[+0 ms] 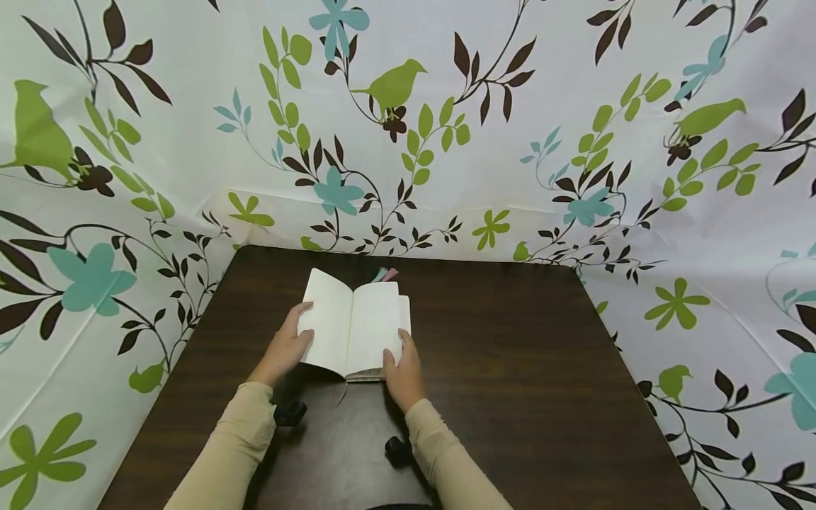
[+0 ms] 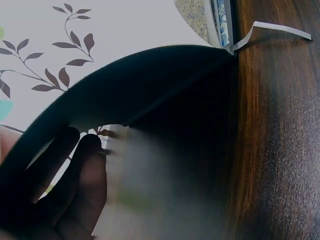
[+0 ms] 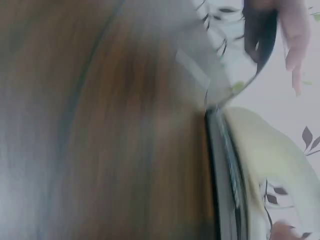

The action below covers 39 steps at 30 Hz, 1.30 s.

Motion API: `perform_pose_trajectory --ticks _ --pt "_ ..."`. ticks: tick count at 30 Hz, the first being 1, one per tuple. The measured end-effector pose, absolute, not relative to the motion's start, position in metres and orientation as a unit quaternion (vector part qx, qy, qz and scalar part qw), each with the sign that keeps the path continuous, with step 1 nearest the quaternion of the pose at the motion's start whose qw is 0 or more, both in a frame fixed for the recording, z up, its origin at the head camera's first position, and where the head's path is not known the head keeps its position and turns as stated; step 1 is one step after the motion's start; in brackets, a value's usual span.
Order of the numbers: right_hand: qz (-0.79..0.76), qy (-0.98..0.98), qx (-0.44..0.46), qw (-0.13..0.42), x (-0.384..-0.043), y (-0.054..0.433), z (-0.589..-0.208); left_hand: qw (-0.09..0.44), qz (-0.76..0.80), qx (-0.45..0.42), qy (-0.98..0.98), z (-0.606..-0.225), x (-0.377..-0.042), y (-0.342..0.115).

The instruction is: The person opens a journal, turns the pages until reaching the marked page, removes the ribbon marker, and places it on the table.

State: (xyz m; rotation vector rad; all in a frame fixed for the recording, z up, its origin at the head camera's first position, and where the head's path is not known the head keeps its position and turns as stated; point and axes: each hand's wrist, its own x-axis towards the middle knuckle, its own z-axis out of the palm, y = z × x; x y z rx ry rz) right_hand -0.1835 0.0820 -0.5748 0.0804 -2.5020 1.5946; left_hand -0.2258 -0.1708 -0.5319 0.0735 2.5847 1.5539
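A notebook point(image 1: 326, 322) lies open on the table, its facing pages blank and cream-white. My left hand point(image 1: 285, 350) grips the left side, thumb over the page and fingers behind the dark cover point(image 2: 145, 75), which is raised off the table in the left wrist view. At the right edge, my right hand point(image 1: 405, 372) holds the pages by thumb and fingers. A page point(image 3: 265, 140) bows upward in the right wrist view, above the thick page block point(image 3: 227, 180). Patterned sheets point(image 2: 192, 17) show near the spine. From the bottom hangs a thin ribbon bookmark point(image 2: 280, 29).
Teal and pink strips point(image 1: 384, 275) stick out past the notebook's top edge. The dark wooden table point(image 1: 510, 368) extends on both sides, with a leaf-and-bird patterned curtain point(image 1: 440, 191) behind it. Dark wrist-camera mounts point(image 1: 398, 451) hang below the sleeves.
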Motion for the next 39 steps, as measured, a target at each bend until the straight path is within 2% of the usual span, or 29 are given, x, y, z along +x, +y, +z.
perform_pose_trajectory --ticks 4,8,10,15,19,22,24,29,31,34,39 --pt "0.635 -0.771 0.029 0.023 -0.184 0.071 -0.57 0.052 0.519 0.014 0.853 -0.533 -0.226 -0.173" --pt "0.61 -0.783 0.11 -0.057 -0.18 0.059 -0.571 0.047 0.53 0.024 0.847 -0.534 -0.226 -0.176" --pt "0.553 -0.812 0.172 -0.073 -0.179 0.052 -0.573 0.045 0.54 0.038 0.84 -0.533 -0.225 -0.175" --pt "0.342 -0.893 0.288 -0.055 -0.178 0.04 -0.578 0.053 0.556 0.062 0.827 -0.529 -0.225 -0.174" --pt "0.27 -0.91 0.312 -0.028 -0.18 0.039 -0.578 0.075 0.538 0.047 0.838 -0.528 -0.226 -0.176" --pt "0.28 -0.91 0.305 0.011 -0.183 0.043 -0.578 0.092 0.529 0.038 0.843 -0.529 -0.229 -0.178" --pt "0.283 -0.913 0.287 0.061 -0.186 0.046 -0.579 0.104 0.542 0.043 0.833 -0.53 -0.23 -0.18" --pt "0.298 -0.927 0.159 0.166 -0.194 0.054 -0.579 0.14 0.588 0.065 0.794 -0.527 -0.232 -0.185" --pt "0.31 -0.933 0.098 0.157 -0.197 0.057 -0.578 0.152 0.596 0.071 0.785 -0.525 -0.231 -0.187" --pt "0.321 -0.941 0.036 0.1 -0.203 0.06 -0.577 0.162 0.595 0.077 0.784 -0.526 -0.231 -0.189" --pt "0.368 -0.929 0.015 0.023 -0.215 0.057 -0.573 0.172 0.602 0.086 0.775 -0.529 -0.23 -0.194"
